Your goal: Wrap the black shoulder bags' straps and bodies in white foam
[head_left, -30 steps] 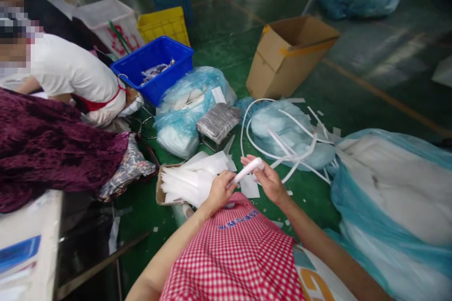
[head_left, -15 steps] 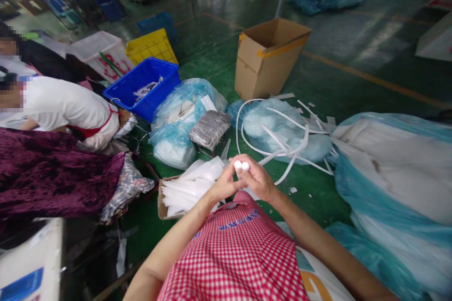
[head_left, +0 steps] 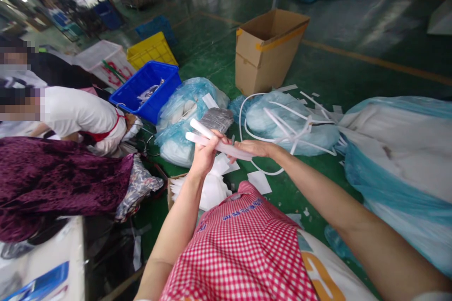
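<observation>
Two white foam tubes [head_left: 202,131] lie side by side, their round ends pointing up and left. My left hand [head_left: 206,150] is closed around them near those ends. At their other end my right hand [head_left: 251,147] touches them, its fingers partly hidden behind the tubes. Below my hands a cardboard box [head_left: 171,193] holds white foam sheets [head_left: 212,190]. Just beyond my hands lies a grey wrapped bundle [head_left: 218,120].
A blue bin [head_left: 151,96], a yellow crate [head_left: 151,51] and a tall carton [head_left: 259,61] stand ahead. Foam strips [head_left: 291,134] lie over a bag. Large blue bags [head_left: 399,150] are at right. A person [head_left: 81,110] bends at left.
The tubes, earlier pointing their ends at the camera, are now tilted sideways. My left hand has moved left and up, and my hands are slightly farther apart.
</observation>
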### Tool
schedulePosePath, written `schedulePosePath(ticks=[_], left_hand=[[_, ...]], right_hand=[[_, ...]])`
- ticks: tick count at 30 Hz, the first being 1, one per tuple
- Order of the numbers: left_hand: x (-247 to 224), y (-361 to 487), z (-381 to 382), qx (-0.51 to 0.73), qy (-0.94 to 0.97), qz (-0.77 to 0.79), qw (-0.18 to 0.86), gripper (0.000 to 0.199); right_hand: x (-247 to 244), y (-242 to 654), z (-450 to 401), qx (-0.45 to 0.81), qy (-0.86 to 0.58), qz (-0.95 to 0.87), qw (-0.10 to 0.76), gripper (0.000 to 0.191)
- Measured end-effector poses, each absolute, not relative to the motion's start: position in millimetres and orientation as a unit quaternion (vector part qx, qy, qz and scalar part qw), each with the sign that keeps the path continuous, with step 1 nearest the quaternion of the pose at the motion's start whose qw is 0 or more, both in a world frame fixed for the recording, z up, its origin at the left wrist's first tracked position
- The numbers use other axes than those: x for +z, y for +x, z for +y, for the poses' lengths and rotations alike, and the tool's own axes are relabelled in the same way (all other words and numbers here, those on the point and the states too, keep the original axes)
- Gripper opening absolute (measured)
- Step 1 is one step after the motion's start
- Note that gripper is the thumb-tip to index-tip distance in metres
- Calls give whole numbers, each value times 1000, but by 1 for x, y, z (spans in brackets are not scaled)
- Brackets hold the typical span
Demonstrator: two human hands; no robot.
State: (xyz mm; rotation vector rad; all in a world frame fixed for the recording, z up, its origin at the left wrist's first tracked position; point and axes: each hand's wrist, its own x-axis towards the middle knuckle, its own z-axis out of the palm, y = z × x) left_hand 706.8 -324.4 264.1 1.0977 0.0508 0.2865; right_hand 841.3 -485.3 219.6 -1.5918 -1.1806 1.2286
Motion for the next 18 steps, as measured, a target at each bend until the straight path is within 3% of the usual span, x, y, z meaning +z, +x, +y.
schedulePosePath(ticks=[3, 10, 15, 18], left_hand=[[264, 703, -306, 198, 495, 73, 843, 37], [244, 689, -280, 284, 430, 125, 848, 37], [241, 684, -281, 296, 410, 127, 853, 40], [243, 681, -288, 307, 408, 126, 851, 41]], right_hand=[[210, 840, -487, 545, -573, -453, 412, 79], [190, 839, -498, 518, -594, -417, 453, 45], [182, 824, -500, 395, -710, -449, 371, 19], [178, 811, -499, 319, -763, -402, 394, 13]])
